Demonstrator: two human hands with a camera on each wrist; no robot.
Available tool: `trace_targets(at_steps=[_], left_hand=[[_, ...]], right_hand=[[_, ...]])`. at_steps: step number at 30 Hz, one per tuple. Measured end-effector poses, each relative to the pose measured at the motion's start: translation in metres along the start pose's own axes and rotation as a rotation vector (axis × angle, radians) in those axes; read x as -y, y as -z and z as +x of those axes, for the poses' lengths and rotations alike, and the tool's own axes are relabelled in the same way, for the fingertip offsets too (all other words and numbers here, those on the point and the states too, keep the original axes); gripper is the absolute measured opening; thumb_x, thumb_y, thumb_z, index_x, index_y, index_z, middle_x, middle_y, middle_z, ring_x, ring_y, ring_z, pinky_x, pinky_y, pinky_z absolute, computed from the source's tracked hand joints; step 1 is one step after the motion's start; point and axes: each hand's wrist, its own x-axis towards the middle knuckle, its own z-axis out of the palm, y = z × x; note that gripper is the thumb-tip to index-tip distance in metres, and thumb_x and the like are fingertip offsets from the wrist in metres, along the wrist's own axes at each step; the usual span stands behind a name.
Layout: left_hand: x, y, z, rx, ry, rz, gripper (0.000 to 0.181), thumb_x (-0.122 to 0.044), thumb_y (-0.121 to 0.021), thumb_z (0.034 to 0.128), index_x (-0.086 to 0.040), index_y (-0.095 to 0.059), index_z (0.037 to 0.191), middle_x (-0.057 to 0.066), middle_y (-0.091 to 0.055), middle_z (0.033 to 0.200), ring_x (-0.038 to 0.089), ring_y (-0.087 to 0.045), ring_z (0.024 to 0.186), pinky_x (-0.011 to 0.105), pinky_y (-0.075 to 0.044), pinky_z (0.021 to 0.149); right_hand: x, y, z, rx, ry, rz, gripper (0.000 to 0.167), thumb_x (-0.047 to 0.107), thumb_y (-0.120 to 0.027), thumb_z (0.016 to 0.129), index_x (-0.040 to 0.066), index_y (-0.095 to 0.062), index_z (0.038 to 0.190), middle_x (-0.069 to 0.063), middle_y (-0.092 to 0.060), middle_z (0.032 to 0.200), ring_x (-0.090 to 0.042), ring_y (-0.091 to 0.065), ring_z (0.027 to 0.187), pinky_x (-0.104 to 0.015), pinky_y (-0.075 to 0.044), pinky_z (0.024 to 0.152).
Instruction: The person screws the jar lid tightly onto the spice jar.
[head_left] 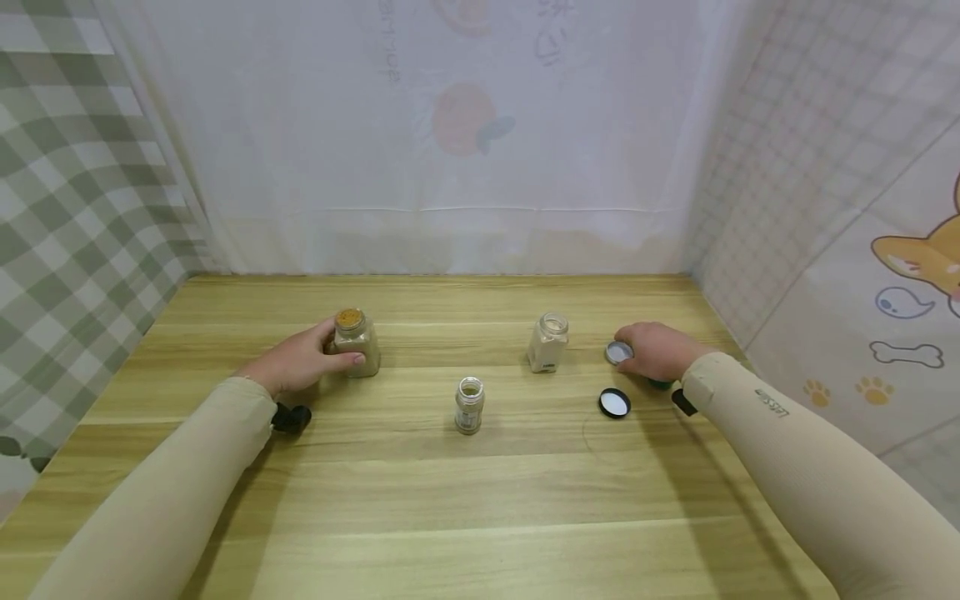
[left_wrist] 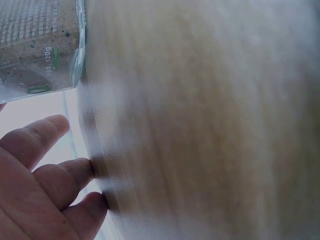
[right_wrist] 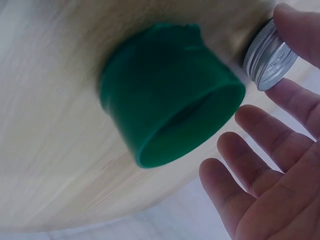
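Observation:
On the left, my left hand [head_left: 300, 360] holds a square glass spice jar [head_left: 365, 358], thumb in front and fingers behind. The jar has no lid and its mouth shows orange-brown powder. In the left wrist view, part of the jar [left_wrist: 40, 50] with printed text shows above the lower fingers [left_wrist: 60, 182], which reach the table. My right hand [head_left: 658, 350] pinches a silver metal lid [head_left: 618, 353] between thumb and forefinger. The right wrist view shows this lid [right_wrist: 270, 57] with its hollow side visible, and a green cap [right_wrist: 170, 95] beside the spread fingers.
An uncapped jar of pale powder [head_left: 548, 343] stands right of centre. A small open glass jar [head_left: 469, 407] is nearer the middle. A black lid with a white inside [head_left: 615, 404] lies near the right hand. Curtains border the wooden table [head_left: 465, 517].

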Motion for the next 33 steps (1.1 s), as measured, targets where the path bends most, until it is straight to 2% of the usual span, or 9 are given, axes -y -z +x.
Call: trace_targets(at_steps=[10, 17, 25, 33], left_hand=[[0.001, 0.000, 0.001, 0.018, 0.011, -0.013, 0.090, -0.066, -0.063, 0.0981, -0.016, -0.028, 0.164, 0.021, -0.043, 0.163, 0.048, -0.035, 0.153, 0.070, -0.031, 0.121], [0.000, 0.000, 0.001, 0.014, 0.008, -0.013, 0.090, -0.065, -0.063, 0.0984, -0.015, -0.028, 0.164, 0.021, -0.044, 0.163, 0.047, -0.036, 0.153, 0.069, -0.031, 0.121], [-0.001, 0.000, 0.000, 0.020, 0.014, -0.002, 0.094, -0.066, -0.062, 0.0987, -0.016, -0.022, 0.167, 0.024, -0.039, 0.166, 0.050, -0.032, 0.155, 0.071, -0.029, 0.121], [0.000, 0.000, -0.001, 0.023, 0.006, -0.026, 0.093, -0.067, -0.062, 0.0982, -0.018, -0.023, 0.167, 0.021, -0.039, 0.166, 0.047, -0.032, 0.155, 0.070, -0.029, 0.122]], right_hand=[[0.003, 0.003, 0.000, 0.006, -0.017, 0.016, 0.046, 0.024, -0.074, 0.099, -0.009, -0.062, 0.129, -0.020, -0.072, 0.116, -0.028, -0.068, 0.097, -0.049, -0.057, 0.087], [0.006, 0.009, -0.002, -0.041, -0.032, 0.039, 0.044, 0.022, -0.069, 0.100, -0.009, -0.061, 0.130, -0.022, -0.072, 0.117, -0.027, -0.067, 0.096, -0.050, -0.057, 0.087], [0.007, 0.017, -0.003, -0.116, -0.043, 0.088, 0.036, 0.021, -0.068, 0.098, -0.005, -0.063, 0.122, -0.017, -0.073, 0.107, -0.028, -0.069, 0.092, -0.052, -0.057, 0.086], [0.016, 0.032, 0.000, -0.158, -0.064, 0.084, 0.037, 0.021, -0.069, 0.099, -0.006, -0.063, 0.124, -0.020, -0.073, 0.111, -0.031, -0.069, 0.095, -0.055, -0.057, 0.088]])
